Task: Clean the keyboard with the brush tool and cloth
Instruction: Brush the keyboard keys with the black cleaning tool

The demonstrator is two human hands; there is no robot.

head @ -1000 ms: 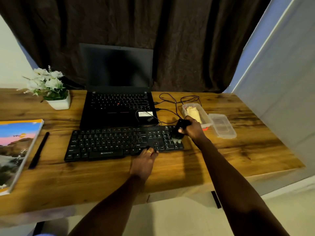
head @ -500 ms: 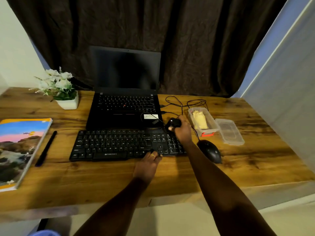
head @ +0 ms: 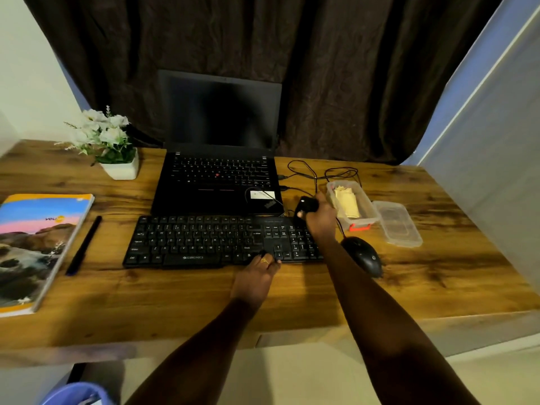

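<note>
Dark brown pleated curtain [head: 336,68] across the top, pale wall [head: 26,68] upper left, grey-blue panel [head: 491,135] right, warm-lit wooden desk [head: 175,299], beige floor [head: 292,375] below.

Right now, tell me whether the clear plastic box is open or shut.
Open: the clear plastic box shows yellow cloth inside, its lid lying beside it.

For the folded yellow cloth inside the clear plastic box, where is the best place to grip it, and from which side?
Pinch the folded yellow cloth at its upper folds, coming straight down from above. The clear plastic box is open-topped, its lid lying beside it, and its walls block any sideways approach.
</note>
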